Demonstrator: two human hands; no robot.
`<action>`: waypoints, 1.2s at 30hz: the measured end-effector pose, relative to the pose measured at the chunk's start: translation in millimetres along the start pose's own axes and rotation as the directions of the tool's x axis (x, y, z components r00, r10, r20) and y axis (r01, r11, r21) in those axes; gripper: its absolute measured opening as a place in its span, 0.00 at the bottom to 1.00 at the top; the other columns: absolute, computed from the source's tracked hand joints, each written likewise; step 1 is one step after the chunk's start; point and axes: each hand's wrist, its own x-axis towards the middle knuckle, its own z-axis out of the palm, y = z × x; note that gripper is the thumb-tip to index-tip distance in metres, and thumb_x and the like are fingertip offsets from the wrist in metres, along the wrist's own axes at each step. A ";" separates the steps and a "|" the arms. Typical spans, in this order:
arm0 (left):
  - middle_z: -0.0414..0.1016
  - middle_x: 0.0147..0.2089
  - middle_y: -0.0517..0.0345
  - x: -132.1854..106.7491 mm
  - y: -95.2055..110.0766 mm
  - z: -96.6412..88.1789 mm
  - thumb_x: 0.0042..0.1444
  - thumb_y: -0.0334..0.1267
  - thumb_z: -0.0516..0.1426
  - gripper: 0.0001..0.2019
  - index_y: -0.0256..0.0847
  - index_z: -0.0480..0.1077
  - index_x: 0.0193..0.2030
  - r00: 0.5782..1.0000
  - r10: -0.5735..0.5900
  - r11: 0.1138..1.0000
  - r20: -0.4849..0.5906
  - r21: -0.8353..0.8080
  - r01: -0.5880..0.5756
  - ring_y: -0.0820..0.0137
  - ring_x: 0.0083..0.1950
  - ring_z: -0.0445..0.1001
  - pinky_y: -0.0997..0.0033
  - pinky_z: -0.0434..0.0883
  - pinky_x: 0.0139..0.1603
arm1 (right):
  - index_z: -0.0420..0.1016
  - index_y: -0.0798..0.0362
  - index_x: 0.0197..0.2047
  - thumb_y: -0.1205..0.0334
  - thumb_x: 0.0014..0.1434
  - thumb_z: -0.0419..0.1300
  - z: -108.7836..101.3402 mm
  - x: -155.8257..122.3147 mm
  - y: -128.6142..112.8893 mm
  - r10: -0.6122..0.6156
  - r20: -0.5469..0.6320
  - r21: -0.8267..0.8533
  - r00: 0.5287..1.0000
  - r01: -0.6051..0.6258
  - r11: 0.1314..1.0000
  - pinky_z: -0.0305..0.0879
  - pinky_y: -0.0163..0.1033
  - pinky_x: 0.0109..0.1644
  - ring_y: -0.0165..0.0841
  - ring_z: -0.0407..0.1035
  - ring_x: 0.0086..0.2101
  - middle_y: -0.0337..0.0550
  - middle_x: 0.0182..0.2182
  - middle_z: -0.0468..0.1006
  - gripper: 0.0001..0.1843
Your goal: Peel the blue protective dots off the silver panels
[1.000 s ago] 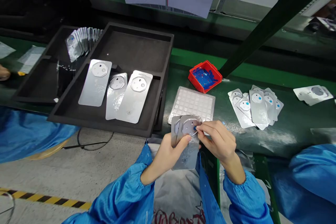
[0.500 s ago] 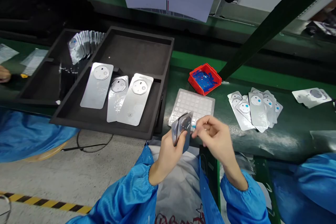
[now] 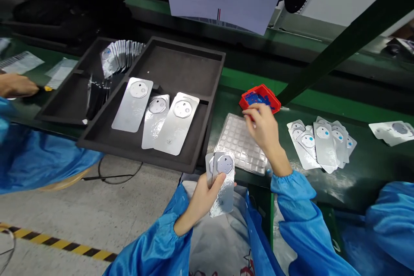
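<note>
My left hand grips a small fan of silver phone back covers, its thumb pressed on the front one. Each shows an octagonal camera area near the top; no blue dot is visible on the front one. My right hand is above the clear gridded plastic tray, at the near side of a red bin. Its fingers are bent and pinched together; whatever may be between them is too small to make out. Blue scraps lie inside the bin.
Three silver covers lie in a black foam tray on the left. Behind it stands a row of covers. Covers with blue dots are piled at right. A co-worker's hand is at far left.
My right hand has moved away from the covers, up to the red bin. My left hand has lowered the covers and turned their faces up. The view has shifted slightly.
</note>
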 end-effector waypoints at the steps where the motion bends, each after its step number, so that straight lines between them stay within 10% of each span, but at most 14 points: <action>1: 0.88 0.35 0.46 0.3 0.4 -0.6 0.52 0.69 0.69 0.30 0.39 0.80 0.39 1.000 -0.009 1.000 -0.001 -0.003 0.009 0.49 0.39 0.90 0.58 0.86 0.38 | 0.82 0.49 0.51 0.64 0.74 0.56 3.4 -3.9 -8.3 -0.067 0.076 0.044 0.995 0.064 0.997 0.76 0.53 0.54 0.47 0.76 0.52 0.55 0.51 0.82 0.12; 7: 0.90 0.37 0.45 0.9 5.4 -1.8 0.49 0.71 0.70 0.33 0.39 0.81 0.41 0.999 -0.037 0.999 0.002 -0.017 0.037 0.48 0.39 0.91 0.54 0.87 0.41 | 0.82 0.50 0.47 0.64 0.74 0.61 23.0 -8.1 -30.9 -0.064 0.321 0.125 0.945 0.024 0.992 0.74 0.48 0.47 0.46 0.76 0.47 0.52 0.45 0.82 0.07; 28: 0.88 0.31 0.47 3.3 10.9 6.8 0.43 0.71 0.73 0.34 0.38 0.80 0.38 0.996 -0.057 0.997 -0.061 -0.060 0.054 0.48 0.38 0.90 0.60 0.85 0.36 | 0.73 0.50 0.32 0.70 0.63 0.64 15.3 1.5 -42.7 0.133 0.280 0.359 0.951 -0.232 0.904 0.69 0.40 0.39 0.37 0.74 0.33 0.41 0.29 0.78 0.09; 31: 0.87 0.30 0.47 4.2 13.5 8.4 0.45 0.71 0.72 0.34 0.36 0.82 0.39 0.998 -0.029 0.998 -0.053 -0.056 0.026 0.50 0.36 0.90 0.62 0.84 0.35 | 0.77 0.50 0.36 0.60 0.68 0.63 -7.1 -16.0 -55.7 0.221 0.227 0.527 0.948 -0.311 0.791 0.70 0.37 0.32 0.36 0.77 0.33 0.43 0.33 0.82 0.07; 36: 0.88 0.32 0.46 7.4 16.6 15.4 0.52 0.64 0.69 0.30 0.34 0.84 0.42 0.995 0.051 0.998 -0.083 -0.022 -0.053 0.53 0.35 0.89 0.62 0.85 0.37 | 0.83 0.50 0.34 0.54 0.58 0.75 -45.3 -51.1 -81.1 0.371 0.285 0.832 0.884 -0.420 0.362 0.78 0.36 0.29 0.34 0.78 0.29 0.42 0.32 0.84 0.10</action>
